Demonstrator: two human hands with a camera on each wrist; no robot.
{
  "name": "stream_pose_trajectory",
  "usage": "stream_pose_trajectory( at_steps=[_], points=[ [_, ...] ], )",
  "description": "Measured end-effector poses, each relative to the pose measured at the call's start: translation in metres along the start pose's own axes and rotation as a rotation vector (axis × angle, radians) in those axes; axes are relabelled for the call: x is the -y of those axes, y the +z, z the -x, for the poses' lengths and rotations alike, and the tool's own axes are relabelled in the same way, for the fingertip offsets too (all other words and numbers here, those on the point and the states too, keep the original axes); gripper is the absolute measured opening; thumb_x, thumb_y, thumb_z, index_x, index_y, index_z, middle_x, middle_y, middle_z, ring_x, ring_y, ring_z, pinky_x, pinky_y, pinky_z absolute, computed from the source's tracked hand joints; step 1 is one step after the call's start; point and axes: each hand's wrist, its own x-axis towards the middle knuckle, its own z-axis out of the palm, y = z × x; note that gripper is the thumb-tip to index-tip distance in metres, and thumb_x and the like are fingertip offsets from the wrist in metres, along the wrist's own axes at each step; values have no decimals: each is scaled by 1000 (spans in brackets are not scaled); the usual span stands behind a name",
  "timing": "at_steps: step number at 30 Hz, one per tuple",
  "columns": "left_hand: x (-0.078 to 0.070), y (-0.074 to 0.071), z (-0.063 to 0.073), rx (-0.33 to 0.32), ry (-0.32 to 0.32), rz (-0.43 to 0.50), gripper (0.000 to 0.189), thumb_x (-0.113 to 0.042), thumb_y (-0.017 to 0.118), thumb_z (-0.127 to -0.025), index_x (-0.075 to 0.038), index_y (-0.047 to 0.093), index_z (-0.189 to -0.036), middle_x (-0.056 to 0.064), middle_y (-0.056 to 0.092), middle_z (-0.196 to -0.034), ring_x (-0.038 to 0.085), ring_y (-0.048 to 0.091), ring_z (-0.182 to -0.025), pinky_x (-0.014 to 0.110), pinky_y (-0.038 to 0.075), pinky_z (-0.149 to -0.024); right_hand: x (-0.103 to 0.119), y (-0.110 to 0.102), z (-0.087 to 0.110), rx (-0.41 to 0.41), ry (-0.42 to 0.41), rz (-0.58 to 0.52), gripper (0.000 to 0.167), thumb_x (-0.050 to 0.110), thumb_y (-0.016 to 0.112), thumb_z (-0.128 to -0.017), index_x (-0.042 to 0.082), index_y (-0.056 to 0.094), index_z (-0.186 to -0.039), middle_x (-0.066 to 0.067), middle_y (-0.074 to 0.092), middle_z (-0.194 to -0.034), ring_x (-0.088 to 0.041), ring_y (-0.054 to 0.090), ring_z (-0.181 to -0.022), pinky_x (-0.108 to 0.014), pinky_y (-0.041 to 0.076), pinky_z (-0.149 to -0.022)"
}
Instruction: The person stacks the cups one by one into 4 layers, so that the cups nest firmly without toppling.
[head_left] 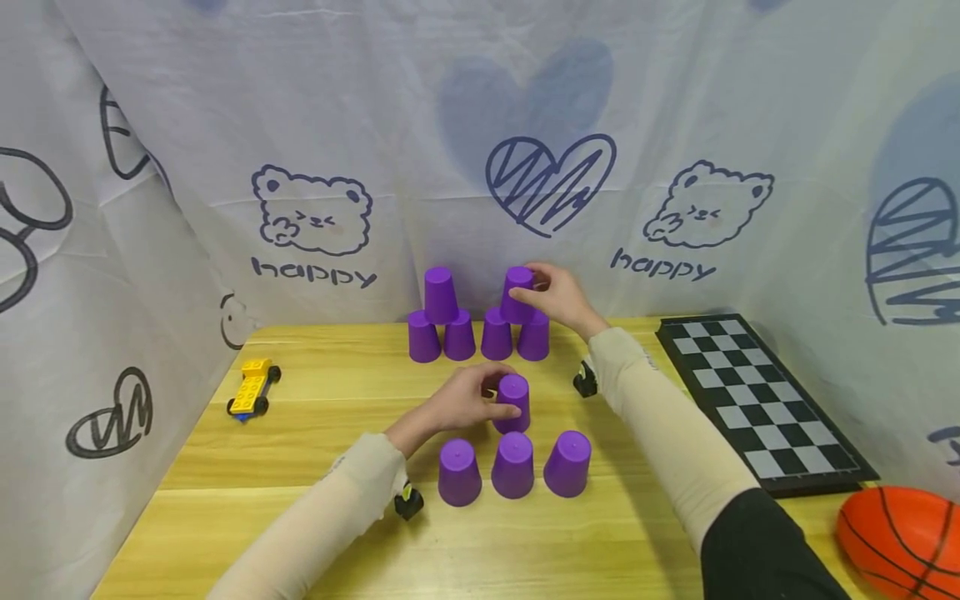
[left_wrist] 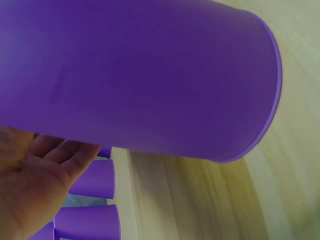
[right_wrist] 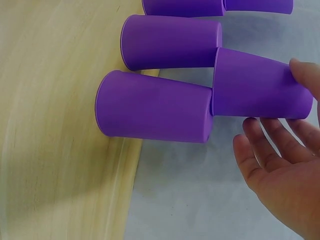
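With a clock face laid over the table [head_left: 210,500] and twelve set at the curtain [head_left: 405,108], the far cup [head_left: 515,308], purple and mouth-down, is seen at twelve, bridging two lower cups [head_left: 497,335]. It is pinched by the right hand [head_left: 558,296] between thumb and fingertips, towards its closed end. The near cup [head_left: 515,393], at the clock's centre, is grasped round its side by the left hand [head_left: 468,396]; whether its rim is touching the wood cannot be told. Three front cups [head_left: 513,468] are set in a row at its six, and a matching stack [head_left: 440,296] is placed just beside the far cup's own, at nine.

Each cup is judged to be thin plastic: light, fairly stiff, hardly fragile, but smooth and easily slid or toppled by a nudge. Hold is best taken high on the tapered wall, so that the rim is left free to be seated level. A soft, even pinch is called for, since the wall might be dented by squeezing and the lower cups spread by off-centre pressure.
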Motion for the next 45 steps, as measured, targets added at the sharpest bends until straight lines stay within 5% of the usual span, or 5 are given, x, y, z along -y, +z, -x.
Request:
stream_pose_trajectory(
  at_steps=[17, 30, 45],
  points=[
    [-8, -39, 7, -179, -29, -72, 51, -27, 88, -88, -8, 68, -130, 7, 77, -118, 24, 74, -110, 39, 63, -97, -2, -17, 15, -1, 22, -4, 76, 36, 81, -91, 10, 50, -155, -19, 53, -156, -44, 56, -134, -57, 55, -105],
    [-20, -82, 8, -335, -3, 15, 50, -17, 88, -87, -3, 67, -130, 16, 76, -117, 29, 76, -102, 37, 65, -89, -2, -39, 50, -15, -8, 10, 78, 41, 80, -93, 12, 47, -158, -13, 49, -162, -40, 53, -140, -57, 52, -109],
    [-33, -115, -18, -413, -43, 7, 54, -24, 85, -90, -4, 64, -135, 16, 75, -119, 30, 73, -104, 38, 64, -88, -1, -41, 108, 30, -44, 86, 60, 40, 80, -94, 14, 62, -144, -9, 65, -145, -32, 62, -130, -52, 55, -105]
  ],
)
